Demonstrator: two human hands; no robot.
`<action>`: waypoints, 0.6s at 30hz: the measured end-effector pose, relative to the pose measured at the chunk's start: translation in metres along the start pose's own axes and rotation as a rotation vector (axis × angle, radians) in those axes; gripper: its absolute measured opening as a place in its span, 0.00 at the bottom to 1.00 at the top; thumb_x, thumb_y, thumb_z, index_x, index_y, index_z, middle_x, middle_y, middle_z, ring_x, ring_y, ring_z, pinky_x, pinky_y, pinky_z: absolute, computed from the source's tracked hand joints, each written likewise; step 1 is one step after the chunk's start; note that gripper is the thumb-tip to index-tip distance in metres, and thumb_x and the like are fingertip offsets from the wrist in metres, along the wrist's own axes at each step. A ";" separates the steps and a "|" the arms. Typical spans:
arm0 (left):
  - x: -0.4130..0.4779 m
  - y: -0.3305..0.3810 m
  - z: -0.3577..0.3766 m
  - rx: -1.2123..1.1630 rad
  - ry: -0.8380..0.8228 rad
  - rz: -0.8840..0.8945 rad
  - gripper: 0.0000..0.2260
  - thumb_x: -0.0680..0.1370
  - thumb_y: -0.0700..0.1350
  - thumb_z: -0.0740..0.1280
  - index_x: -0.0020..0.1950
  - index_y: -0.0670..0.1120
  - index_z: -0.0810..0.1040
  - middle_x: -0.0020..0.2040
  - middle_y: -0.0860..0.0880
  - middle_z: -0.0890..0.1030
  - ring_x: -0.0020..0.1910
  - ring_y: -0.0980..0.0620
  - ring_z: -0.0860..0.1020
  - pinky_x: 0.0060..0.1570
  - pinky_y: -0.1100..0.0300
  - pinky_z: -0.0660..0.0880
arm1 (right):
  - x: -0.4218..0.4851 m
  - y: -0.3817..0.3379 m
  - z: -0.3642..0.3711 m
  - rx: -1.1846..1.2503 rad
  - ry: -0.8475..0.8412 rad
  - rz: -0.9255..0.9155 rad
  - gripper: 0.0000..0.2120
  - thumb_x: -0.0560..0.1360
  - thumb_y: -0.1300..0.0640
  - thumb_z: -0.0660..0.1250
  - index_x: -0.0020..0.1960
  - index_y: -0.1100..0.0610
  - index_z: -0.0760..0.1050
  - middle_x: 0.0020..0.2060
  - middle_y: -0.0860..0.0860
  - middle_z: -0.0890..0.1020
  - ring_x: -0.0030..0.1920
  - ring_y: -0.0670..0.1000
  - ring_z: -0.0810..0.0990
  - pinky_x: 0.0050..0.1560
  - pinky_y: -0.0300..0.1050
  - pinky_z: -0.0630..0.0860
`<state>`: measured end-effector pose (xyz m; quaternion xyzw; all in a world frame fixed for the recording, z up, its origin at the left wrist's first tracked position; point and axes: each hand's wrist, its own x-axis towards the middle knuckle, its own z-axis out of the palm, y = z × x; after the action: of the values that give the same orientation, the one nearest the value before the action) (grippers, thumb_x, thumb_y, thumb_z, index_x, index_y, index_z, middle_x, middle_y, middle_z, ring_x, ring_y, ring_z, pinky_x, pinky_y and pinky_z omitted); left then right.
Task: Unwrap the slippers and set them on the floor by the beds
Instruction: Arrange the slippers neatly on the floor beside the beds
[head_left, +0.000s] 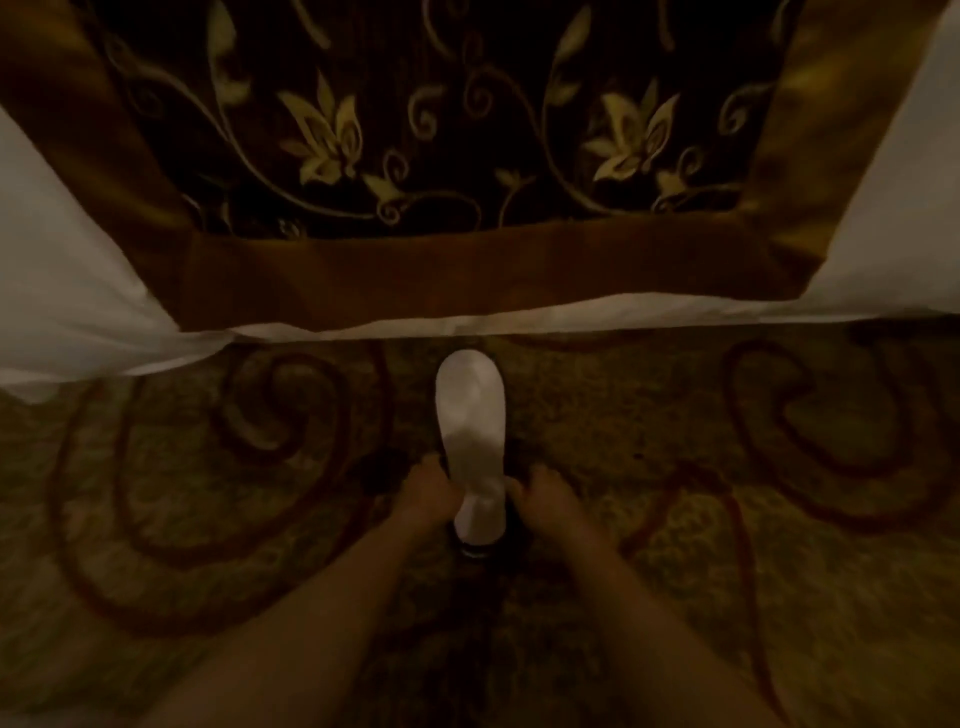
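White slippers (471, 415) show as one long white shape, toe pointing toward the bed, low over the patterned carpet (208, 519). Whether it is one slipper or a stacked pair, I cannot tell in the dim light. My left hand (428, 493) grips the heel end from the left. My right hand (543, 496) grips it from the right. Something dark (475, 548) sits under the heel end; what it is stays unclear. The bed edge with white sheet (467, 322) runs just beyond the toe.
A brown runner with a dark floral panel (467, 156) drapes over the bed. White bedding (62, 291) hangs at left, and more white bedding (893, 223) at right. Swirl-patterned carpet spreads on both sides of my hands.
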<state>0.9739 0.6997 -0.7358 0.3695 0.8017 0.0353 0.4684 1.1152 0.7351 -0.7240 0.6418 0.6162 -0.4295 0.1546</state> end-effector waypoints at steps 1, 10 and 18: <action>0.013 -0.004 0.007 -0.045 0.017 -0.009 0.18 0.78 0.49 0.62 0.65 0.41 0.71 0.63 0.40 0.75 0.59 0.41 0.76 0.54 0.53 0.74 | 0.015 0.000 0.008 0.001 0.008 -0.019 0.25 0.79 0.46 0.54 0.70 0.62 0.62 0.66 0.62 0.70 0.63 0.61 0.72 0.62 0.53 0.73; 0.044 -0.009 0.031 -0.626 0.115 -0.171 0.25 0.77 0.42 0.64 0.72 0.38 0.62 0.69 0.38 0.69 0.66 0.39 0.70 0.66 0.50 0.70 | 0.049 -0.003 0.045 0.458 0.196 -0.053 0.29 0.75 0.48 0.66 0.69 0.63 0.65 0.64 0.61 0.75 0.63 0.61 0.74 0.57 0.45 0.71; 0.037 -0.016 0.024 -0.886 0.096 -0.073 0.22 0.77 0.44 0.67 0.69 0.41 0.68 0.65 0.41 0.74 0.61 0.42 0.74 0.60 0.52 0.73 | 0.050 0.032 0.011 0.675 0.555 0.101 0.21 0.74 0.54 0.67 0.60 0.69 0.75 0.57 0.64 0.79 0.57 0.62 0.78 0.58 0.49 0.73</action>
<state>0.9734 0.7044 -0.7825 0.1025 0.7427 0.3756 0.5449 1.1343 0.7540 -0.7777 0.7768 0.4273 -0.4099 -0.2143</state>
